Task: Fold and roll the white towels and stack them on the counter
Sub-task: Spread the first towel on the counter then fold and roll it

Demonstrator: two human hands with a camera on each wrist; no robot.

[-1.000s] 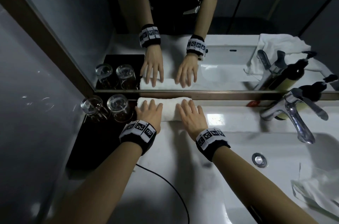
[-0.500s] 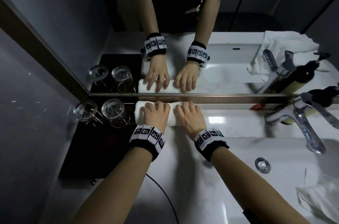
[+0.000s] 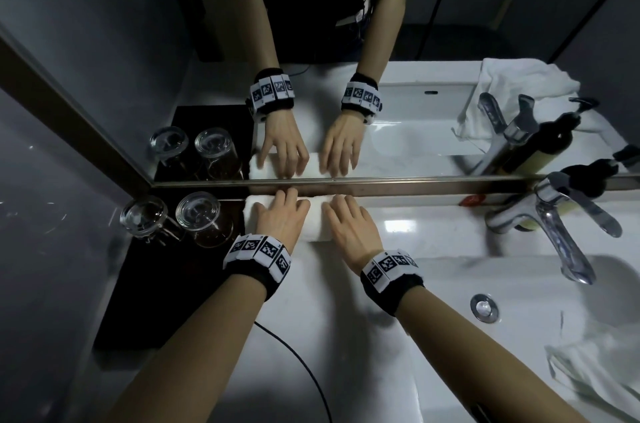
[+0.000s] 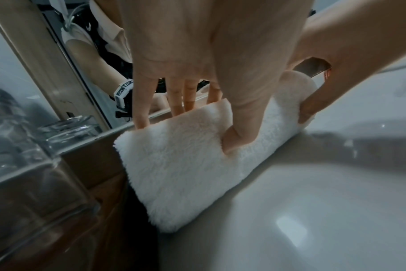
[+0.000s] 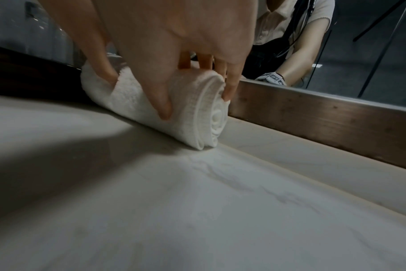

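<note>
While my left hand (image 3: 280, 218) and right hand (image 3: 349, 225) clasp the rolled towel (image 3: 313, 227) with curled fingers against the mirror (image 3: 450, 42), I judge placement nearly finished; next: let go, fetch the loose towel (image 3: 595, 377) off toward the tap side.

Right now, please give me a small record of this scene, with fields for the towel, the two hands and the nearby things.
towel: rolled white terry towel, lying on the white marble counter against the mirror's brown frame
left hand: left hand grips the roll, thumb pressed into it
right hand: right hand grips the roll near its spiral end
nearby: two clear glasses on a black tray; chrome faucet
</note>
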